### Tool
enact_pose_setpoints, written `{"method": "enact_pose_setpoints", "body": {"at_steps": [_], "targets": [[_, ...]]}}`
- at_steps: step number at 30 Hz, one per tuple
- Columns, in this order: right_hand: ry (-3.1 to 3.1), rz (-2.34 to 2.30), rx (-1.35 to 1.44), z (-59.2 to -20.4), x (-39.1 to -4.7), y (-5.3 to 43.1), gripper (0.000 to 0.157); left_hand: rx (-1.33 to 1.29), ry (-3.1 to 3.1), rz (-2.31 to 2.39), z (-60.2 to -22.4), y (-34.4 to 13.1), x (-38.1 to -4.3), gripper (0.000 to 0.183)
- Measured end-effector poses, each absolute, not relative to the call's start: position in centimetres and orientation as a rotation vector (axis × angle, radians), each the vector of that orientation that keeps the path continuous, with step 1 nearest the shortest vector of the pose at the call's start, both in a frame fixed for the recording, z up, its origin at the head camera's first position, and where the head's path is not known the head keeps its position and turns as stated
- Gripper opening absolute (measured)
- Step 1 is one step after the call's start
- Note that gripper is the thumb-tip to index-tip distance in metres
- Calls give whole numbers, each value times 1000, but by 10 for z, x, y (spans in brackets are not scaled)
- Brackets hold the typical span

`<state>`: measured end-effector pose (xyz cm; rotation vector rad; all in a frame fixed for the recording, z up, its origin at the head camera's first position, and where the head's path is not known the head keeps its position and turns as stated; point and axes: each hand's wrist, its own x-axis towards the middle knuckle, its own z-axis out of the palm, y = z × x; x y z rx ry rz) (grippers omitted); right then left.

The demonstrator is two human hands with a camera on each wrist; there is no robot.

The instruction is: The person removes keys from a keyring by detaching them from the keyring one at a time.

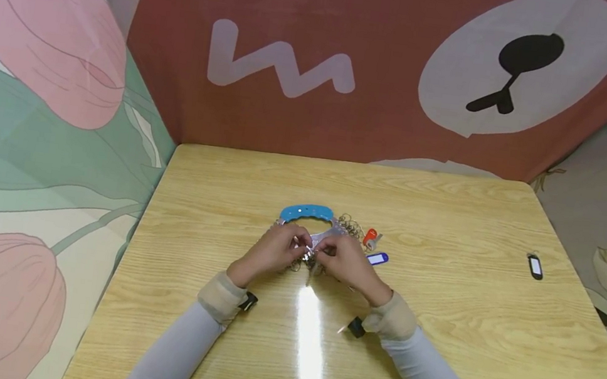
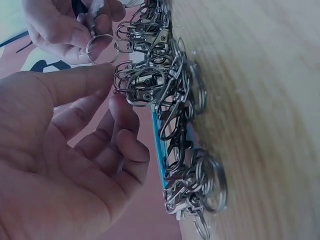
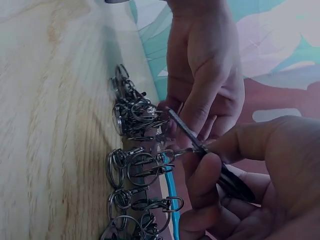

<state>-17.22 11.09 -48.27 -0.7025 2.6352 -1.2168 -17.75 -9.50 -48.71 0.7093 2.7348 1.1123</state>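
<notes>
A key holder with a blue grip (image 1: 307,212) and a metal plate lies mid-table, its edge hung with several metal snap clips (image 2: 172,107) and split rings (image 3: 115,167). My left hand (image 1: 279,250) pinches one of these clips between thumb and forefinger, at the plate's near edge. Beside it my right hand (image 1: 348,259) holds a dark-headed key (image 3: 232,182) between thumb and fingers. A thin split ring (image 2: 102,49) at the key's end points toward the clips. Both hands' fingertips nearly meet; they partly hide the plate.
Right of the holder lie a red key tag (image 1: 370,236) with a key, and a blue key tag (image 1: 377,258) with a white label. A black key tag (image 1: 536,267) lies near the table's right edge. Printed cloth walls (image 1: 289,118) border the wooden table (image 1: 213,185).
</notes>
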Motion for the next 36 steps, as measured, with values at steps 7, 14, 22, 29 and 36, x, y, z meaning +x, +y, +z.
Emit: {"method": "enact_pose_setpoints", "body": {"at_steps": [7,14,22,29,36], "targets": [[2492,-1342,-569,-481,-175,114,11,718,2699,1093,-486,-97,-179,7],[2412,-1379,-481,-477,-175,113,10,760,2728,1067,-485,-98,-178,6],[2348,-1424,-450,-477,-177,113,10,742,2698,1111,-483,-98,-178,3],[2349,-1416,-491,-478,-177,115,9,738,2703,1111,-484,-98,-178,4],[2414,-1314,-684,-480,-179,120,10,755,2703,1150,-485,-96,-178,5]]}}
